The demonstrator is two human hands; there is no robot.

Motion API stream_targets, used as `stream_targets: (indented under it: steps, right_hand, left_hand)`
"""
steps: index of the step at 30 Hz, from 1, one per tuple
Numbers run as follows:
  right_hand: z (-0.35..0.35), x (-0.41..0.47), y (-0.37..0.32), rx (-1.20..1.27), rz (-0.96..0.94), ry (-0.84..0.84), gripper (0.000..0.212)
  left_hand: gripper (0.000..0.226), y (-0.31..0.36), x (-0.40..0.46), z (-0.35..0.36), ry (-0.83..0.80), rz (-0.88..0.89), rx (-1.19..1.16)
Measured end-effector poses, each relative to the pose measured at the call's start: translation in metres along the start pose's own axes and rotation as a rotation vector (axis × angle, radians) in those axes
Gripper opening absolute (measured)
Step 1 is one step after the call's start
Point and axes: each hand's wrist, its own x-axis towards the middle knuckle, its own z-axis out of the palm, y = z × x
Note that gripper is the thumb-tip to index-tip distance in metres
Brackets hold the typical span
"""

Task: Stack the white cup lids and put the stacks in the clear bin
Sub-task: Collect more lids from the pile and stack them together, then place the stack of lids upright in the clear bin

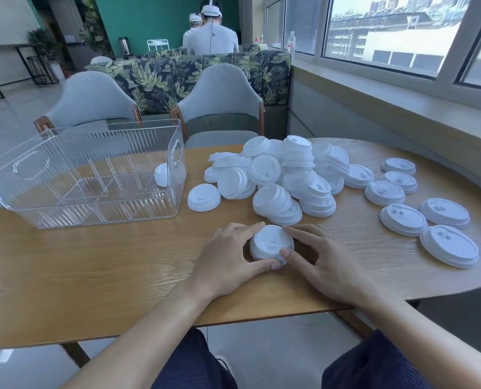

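A short stack of white cup lids (270, 242) sits on the wooden table near its front edge. My left hand (231, 259) holds it from the left, fingers and thumb curled round its rim. My right hand (320, 259) holds it from the right, thumb and fingers against the rim. Behind it lies a big heap of white lids (284, 175). The clear bin (93, 209) stands at the left, with one lid stack (162, 175) lying on its side at its right end.
Several single lids (427, 209) are spread flat on the table's right side, and one lid (203, 197) lies between bin and heap. Two grey chairs (219, 108) stand behind the table. A window ledge runs along the right. People sit far back.
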Motion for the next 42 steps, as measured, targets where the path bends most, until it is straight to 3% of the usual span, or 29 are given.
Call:
stream_targets:
  steps: [21,27,36,42]
  right_hand:
    - [-0.002,0.000,-0.007,-0.001,0.000,0.027,0.052]
    - [0.002,-0.002,-0.009,0.047,0.018,0.078,0.039]
    - [0.031,0.015,-0.034,0.029,-0.015,0.036,0.023]
    - [0.056,0.041,-0.050,-0.048,-0.150,-0.044,0.031]
  left_hand:
    - [0.078,-0.002,0.001,0.004,0.007,0.026,0.058]
    - [0.066,-0.011,-0.012,-0.005,0.102,-0.058,-0.084]
    - [0.077,-0.055,-0.014,-0.074,0.299,-0.074,-0.256]
    - [0.075,-0.090,-0.003,-0.126,0.413,-0.098,-0.259]
